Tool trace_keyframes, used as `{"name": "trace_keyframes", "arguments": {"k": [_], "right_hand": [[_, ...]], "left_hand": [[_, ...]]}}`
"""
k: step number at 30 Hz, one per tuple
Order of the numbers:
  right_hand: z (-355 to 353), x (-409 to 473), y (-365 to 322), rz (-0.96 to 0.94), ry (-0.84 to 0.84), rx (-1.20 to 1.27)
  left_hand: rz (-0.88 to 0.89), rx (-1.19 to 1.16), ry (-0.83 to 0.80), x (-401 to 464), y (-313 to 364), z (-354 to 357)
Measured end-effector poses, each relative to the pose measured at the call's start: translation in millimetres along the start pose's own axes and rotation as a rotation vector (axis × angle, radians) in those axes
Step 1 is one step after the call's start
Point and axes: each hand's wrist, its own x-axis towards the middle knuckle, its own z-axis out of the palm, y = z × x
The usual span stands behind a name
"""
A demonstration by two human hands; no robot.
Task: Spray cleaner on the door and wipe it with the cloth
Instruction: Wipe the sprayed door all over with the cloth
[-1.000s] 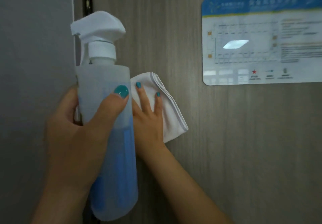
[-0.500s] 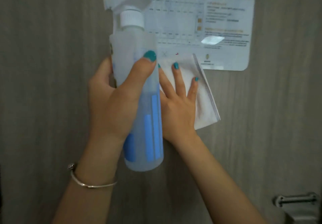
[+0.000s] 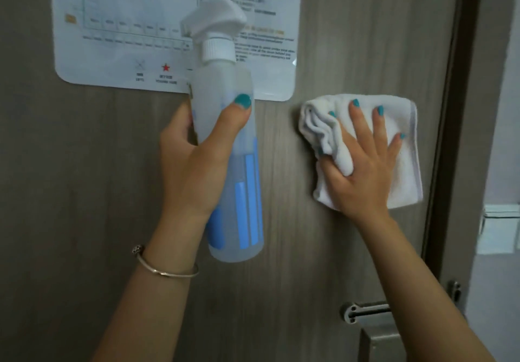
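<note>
The wood-grain door [image 3: 84, 221] fills almost the whole view, its right edge meeting the dark frame [image 3: 450, 136] at three o'clock. No wet streak or droplet can be made out on the panel, so whether cleaner has been sprayed here cannot be told. Judging by the hands, the wiping stage is under way and the spraying is set aside for now.

At eleven to twelve o'clock a laminated notice [image 3: 126, 24] with a floor plan and a red star is stuck to the door. Its lower right corner sits just beside the cloth's upper left.

The spray bottle [image 3: 230, 142] stands upright at the centre, close in front of the door, its white trigger head overlapping the notice. It is translucent and roughly half full of blue liquid. The left hand [image 3: 194, 164] is wrapped round its middle, thumb across the front. No finger is on the trigger, so it looks parked rather than aimed.

The folded white cloth [image 3: 399, 148] lies flat against the door at two to three o'clock, near the frame. The right hand [image 3: 363, 170] presses it there with fingers spread and straight, while the thumb tucks a bunched fold at the cloth's left side.

At five o'clock the metal door handle [image 3: 368, 311] is partly hidden by the right forearm. A thin bangle [image 3: 166, 269] circles the left wrist at seven o'clock.

The wide lower panel and the handle area probably remain to be wiped.
</note>
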Motion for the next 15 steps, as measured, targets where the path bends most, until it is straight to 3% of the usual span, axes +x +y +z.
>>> {"name": "trace_keyframes", "arguments": {"k": [4,9,15], "right_hand": [[-19.4,-6.2,49.9,0.189,-0.020,0.018],[-22.6,-11.0,49.9,0.406,-0.019,0.012],[-5.2,-35.1,-26.7,0.331,0.009,0.052]], "left_hand": [[-0.002,0.003,-0.028,-9.4,-3.5,2.2],[-0.023,-0.027,-0.049,-7.8,-2.5,-13.1],[-0.025,0.020,-0.039,-1.8,3.1,-51.8]]}}
